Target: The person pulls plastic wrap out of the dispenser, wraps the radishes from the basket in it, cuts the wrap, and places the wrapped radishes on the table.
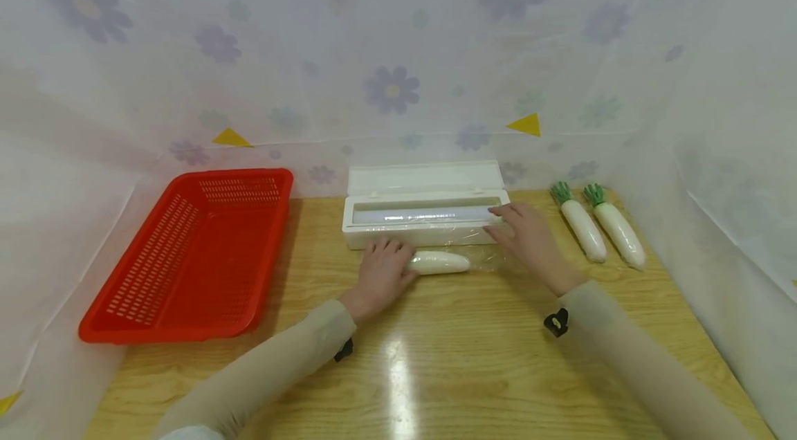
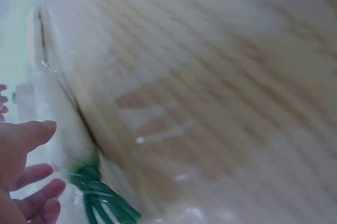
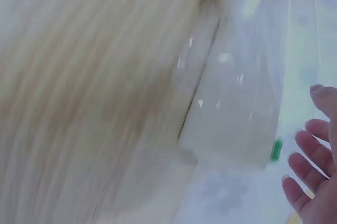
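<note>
A white radish point(image 1: 441, 263) lies on the table in front of a white cling film box point(image 1: 411, 237), whose lid stands raised. Over the leafy end of this radish is my left hand point(image 1: 381, 272). In the left wrist view its thumb and loosely bent fingers are beside the radish and its green leaves point(image 2: 97, 190). My right hand point(image 1: 526, 239) is at the box's right end, fingertips near the film roll point(image 1: 429, 214). Its fingers look spread and relaxed in the right wrist view. Clear film point(image 1: 488, 258) stretches from the box over the radish and tabletop.
A red plastic basket point(image 1: 261, 288) stands on the left side of the wooden table point(image 1: 461, 364). At the right lie two more white radishes with green tops, one nearer the box point(image 1: 584, 229) and one outside it point(image 1: 619, 236). A flower-patterned curtain point(image 1: 392, 25) encloses the table.
</note>
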`<state>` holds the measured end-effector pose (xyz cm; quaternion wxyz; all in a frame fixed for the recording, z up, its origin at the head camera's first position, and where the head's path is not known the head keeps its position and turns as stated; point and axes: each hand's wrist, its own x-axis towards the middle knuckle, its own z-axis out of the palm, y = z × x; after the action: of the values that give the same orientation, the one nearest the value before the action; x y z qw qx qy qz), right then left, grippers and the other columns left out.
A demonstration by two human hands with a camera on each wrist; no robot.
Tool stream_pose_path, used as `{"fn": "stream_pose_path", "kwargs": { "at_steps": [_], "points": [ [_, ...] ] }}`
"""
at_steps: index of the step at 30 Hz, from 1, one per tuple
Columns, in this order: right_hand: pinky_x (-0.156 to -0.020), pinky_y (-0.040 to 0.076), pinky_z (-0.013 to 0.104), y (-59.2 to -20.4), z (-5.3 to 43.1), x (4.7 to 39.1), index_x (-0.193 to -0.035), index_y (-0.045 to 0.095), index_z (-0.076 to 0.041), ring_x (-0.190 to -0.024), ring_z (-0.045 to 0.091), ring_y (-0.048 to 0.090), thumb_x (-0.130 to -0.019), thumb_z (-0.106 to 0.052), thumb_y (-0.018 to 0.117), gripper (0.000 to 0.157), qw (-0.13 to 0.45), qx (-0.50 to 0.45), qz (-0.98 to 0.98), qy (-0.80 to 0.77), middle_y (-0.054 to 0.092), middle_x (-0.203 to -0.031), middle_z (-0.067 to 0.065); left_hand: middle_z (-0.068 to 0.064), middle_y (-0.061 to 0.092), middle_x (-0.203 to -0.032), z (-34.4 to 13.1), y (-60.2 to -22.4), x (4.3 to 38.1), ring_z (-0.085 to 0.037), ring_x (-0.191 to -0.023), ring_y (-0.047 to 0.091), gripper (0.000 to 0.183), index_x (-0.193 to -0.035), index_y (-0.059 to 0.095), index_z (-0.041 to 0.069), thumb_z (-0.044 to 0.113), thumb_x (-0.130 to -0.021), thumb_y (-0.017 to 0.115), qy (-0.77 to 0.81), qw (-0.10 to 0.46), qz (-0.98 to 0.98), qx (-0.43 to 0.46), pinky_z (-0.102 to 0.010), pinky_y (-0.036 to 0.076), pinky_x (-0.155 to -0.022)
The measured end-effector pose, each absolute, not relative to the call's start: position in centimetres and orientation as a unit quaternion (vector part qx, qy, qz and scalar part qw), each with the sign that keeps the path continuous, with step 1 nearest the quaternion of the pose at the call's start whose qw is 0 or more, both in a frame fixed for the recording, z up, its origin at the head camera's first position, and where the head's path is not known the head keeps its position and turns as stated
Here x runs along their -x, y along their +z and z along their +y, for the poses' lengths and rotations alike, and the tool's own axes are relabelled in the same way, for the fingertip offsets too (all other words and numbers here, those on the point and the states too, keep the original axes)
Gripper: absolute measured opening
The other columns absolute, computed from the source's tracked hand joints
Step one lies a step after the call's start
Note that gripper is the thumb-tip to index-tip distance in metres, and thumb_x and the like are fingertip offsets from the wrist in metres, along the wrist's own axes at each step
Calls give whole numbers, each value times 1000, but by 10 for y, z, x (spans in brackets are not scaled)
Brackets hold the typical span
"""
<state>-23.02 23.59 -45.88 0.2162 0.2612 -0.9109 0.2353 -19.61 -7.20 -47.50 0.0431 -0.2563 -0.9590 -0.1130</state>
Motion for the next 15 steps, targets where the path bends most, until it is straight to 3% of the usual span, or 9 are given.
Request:
{"fn": "stream_pose_path", "kwargs": {
  "at_steps": [8, 12, 15],
  "points": [
    [-101, 44, 64, -459, 271, 236, -153, 49, -3, -127, 45, 51, -98, -42, 73, 72, 27, -150, -940, 306, 50, -143, 23, -2, 67, -125, -37, -452, 202, -23, -116, 56, 33, -129, 67, 19, 41, -107, 59, -119, 49, -952, 277, -42, 46, -98],
    [-100, 44, 63, -472, 274, 242, -156, 48, -8, -127, 43, 50, -97, -48, 72, 74, 16, -139, -935, 327, 47, -146, 22, 1, 67, -120, -10, -444, 210, -20, -109, 55, 31, -128, 69, 21, 42, -107, 59, -118, 55, -946, 295, -38, 43, -90],
    [-94, 47, 59, -481, 273, 246, -153, 52, -8, -119, 38, 53, -97, -41, 74, 68, 40, -147, -931, 330, 49, -141, 21, 3, 67, -119, 8, -439, 215, -18, -108, 54, 31, -128, 69, 22, 43, -107, 58, -121, 60, -943, 304, -37, 43, -91]
  ]
}}
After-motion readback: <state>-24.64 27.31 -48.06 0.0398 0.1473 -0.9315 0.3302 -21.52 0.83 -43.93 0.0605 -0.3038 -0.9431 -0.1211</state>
